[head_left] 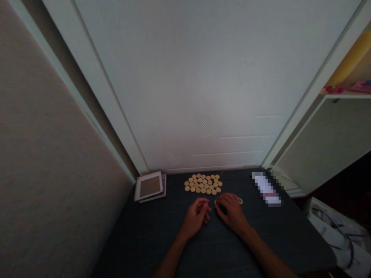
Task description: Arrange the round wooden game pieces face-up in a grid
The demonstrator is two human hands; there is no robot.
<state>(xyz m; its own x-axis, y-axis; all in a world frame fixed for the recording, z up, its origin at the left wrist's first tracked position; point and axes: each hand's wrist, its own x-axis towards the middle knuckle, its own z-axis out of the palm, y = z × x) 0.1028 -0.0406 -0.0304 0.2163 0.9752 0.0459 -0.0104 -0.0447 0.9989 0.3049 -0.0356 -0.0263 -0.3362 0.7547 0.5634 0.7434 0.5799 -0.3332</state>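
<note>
The pale round discs [206,186] lie clustered on the tabletop [162,227], just beyond both hands, long axis running left to right. The right hand [231,210] arches palm-down beside a loose disc [240,201]; whether it grips anything cannot be told. The left hand [197,216] is half-curled, apparently holding nothing.

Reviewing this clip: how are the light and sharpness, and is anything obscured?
Head view: dim overall, the white panel brightest; head view: wooden discs separable but soft, any markings unreadable; head view: left hand and right hand darkish; head view: pixelated patch obscures detail.
</note>
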